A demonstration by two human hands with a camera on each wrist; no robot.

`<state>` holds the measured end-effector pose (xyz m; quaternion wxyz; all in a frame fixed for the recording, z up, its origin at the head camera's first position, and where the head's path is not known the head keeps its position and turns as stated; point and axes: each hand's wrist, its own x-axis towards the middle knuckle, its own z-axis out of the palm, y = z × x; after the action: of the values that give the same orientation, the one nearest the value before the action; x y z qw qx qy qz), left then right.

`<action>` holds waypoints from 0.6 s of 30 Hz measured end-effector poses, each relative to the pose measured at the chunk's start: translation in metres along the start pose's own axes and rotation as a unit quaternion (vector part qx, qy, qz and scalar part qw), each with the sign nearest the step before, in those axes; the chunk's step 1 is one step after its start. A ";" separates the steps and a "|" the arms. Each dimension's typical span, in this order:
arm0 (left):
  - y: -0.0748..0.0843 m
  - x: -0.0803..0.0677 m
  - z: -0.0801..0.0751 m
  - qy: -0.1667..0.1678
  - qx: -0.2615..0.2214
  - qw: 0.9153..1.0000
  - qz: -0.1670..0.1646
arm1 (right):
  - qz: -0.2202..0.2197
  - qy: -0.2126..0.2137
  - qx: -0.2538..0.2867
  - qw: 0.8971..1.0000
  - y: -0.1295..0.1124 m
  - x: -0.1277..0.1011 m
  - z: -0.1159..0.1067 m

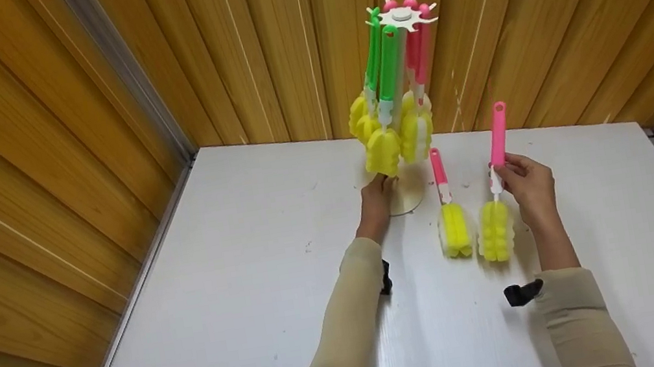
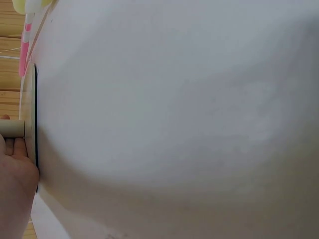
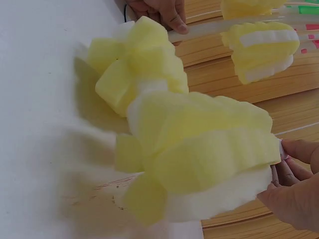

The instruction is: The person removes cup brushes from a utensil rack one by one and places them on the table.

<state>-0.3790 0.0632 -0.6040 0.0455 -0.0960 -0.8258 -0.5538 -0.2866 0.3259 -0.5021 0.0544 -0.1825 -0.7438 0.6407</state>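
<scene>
A white rotating stand (image 1: 402, 15) carries several hanging sponge bottle brushes, with green handles (image 1: 389, 65) on the left and pink ones (image 1: 426, 53) on the right. Low on its pole (image 2: 12, 128), just above the round base (image 1: 406, 194), my left hand (image 1: 375, 205) grips with curled fingers. My right hand (image 1: 530, 181) pinches a pink-handled sponge brush (image 1: 497, 133) near its white neck, its yellow and white sponge head (image 3: 209, 149) pointing down close to the table. Left of it, a second pink-handled brush (image 1: 455, 229) stands on its sponge head, apart from my hands.
The white table (image 1: 221, 305) reaches back to wood-panelled walls (image 1: 278, 40). Metal frame edges (image 1: 139, 279) run along its sides. Hanging sponge heads (image 1: 383, 153) are just above my left hand. A black wrist camera (image 1: 523, 293) is at my right sleeve.
</scene>
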 end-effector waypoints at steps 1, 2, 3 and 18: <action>-0.001 0.000 0.000 -0.001 -0.001 1.000 -0.001 | 0.002 0.001 0.001 1.000 0.002 0.002 0.000; -0.001 0.001 0.000 -0.001 -0.002 1.000 -0.001 | 0.004 0.002 0.003 1.000 0.004 0.003 0.000; -0.001 0.001 0.000 -0.002 -0.002 1.000 -0.001 | 0.003 0.004 0.003 1.000 0.006 0.005 -0.001; -0.005 0.003 0.002 -0.001 -0.009 1.000 -0.008 | 0.034 -0.018 0.021 0.999 0.021 0.028 0.002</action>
<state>-0.3823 0.0634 -0.6084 0.0388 -0.0902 -0.8218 -0.5613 -0.3089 0.3365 -0.5273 0.0232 -0.1952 -0.7245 0.6607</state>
